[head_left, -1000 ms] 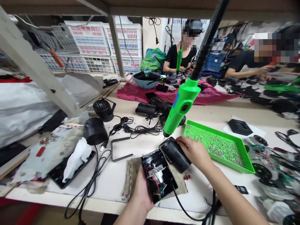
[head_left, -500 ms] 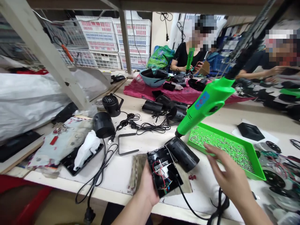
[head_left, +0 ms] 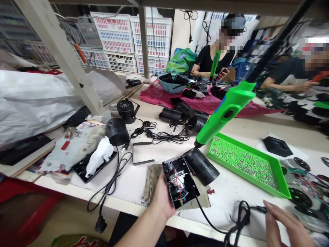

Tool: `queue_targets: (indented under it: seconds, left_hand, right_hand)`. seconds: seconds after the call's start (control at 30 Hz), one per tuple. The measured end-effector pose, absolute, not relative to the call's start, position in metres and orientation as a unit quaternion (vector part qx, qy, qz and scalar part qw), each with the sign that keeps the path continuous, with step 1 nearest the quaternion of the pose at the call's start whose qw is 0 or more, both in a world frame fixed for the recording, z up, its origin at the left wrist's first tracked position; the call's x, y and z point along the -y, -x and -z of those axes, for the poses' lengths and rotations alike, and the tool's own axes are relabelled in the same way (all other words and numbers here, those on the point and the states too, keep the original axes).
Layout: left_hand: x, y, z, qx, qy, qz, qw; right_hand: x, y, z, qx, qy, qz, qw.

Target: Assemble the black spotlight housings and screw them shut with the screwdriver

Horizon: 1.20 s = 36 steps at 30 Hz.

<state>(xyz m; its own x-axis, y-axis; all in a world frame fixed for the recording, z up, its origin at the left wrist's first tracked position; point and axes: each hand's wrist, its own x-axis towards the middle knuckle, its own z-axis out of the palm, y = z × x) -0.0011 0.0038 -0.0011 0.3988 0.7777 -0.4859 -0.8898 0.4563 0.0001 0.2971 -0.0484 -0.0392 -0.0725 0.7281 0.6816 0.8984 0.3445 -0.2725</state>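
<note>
My left hand (head_left: 162,197) is wrapped round the left side and underside of an open black plastic housing (head_left: 191,190). Inside it show a white and metal part, red wires and a small board. A black power cord (head_left: 209,219) runs from the housing to a tied bundle. At the lower right, my right hand (head_left: 284,223) has its thumb and fingertips closed on the cord's plug end (head_left: 260,208). Just behind the housing lies a black cylindrical shell (head_left: 202,166). The green electric screwdriver (head_left: 226,115) hangs with its tip close above that shell.
A green tray (head_left: 246,164) of small screws stands to the right. Wired parts (head_left: 303,192) crowd the right edge. Leftward lie a U-shaped bracket (head_left: 133,153), a coiled cord (head_left: 110,185) and black shells (head_left: 117,132). Two people (head_left: 212,61) sit across the bench.
My right hand has moved from beside the screw tray down and right to the cord's plug end. My left hand keeps the housing in nearly the same place. The view has shifted slightly.
</note>
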Motion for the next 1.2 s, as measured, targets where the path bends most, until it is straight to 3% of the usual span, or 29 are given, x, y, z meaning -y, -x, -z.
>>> queue_targets:
  seconds: [0.4,0.63,0.8,1.2]
  left_hand:
    - [-0.003,0.000,0.000,-0.257,0.103,-0.528,0.803]
    - [-0.004,0.002,-0.002,-0.265,0.107,-0.533,0.797]
    - [-0.003,0.002,-0.001,-0.253,0.103,-0.528,0.804]
    - [-0.003,0.003,0.004,-0.231,0.060,-0.519,0.821]
  right_hand:
    - [0.052,-0.280,0.024,0.723,0.563,0.121,0.383]
    - [0.058,-0.233,0.010,0.722,0.526,0.029,0.449]
    - [0.057,-0.196,0.007,0.796,0.430,-0.029,0.425]
    - [0.062,-0.183,0.002,0.812,0.423,-0.059,0.397]
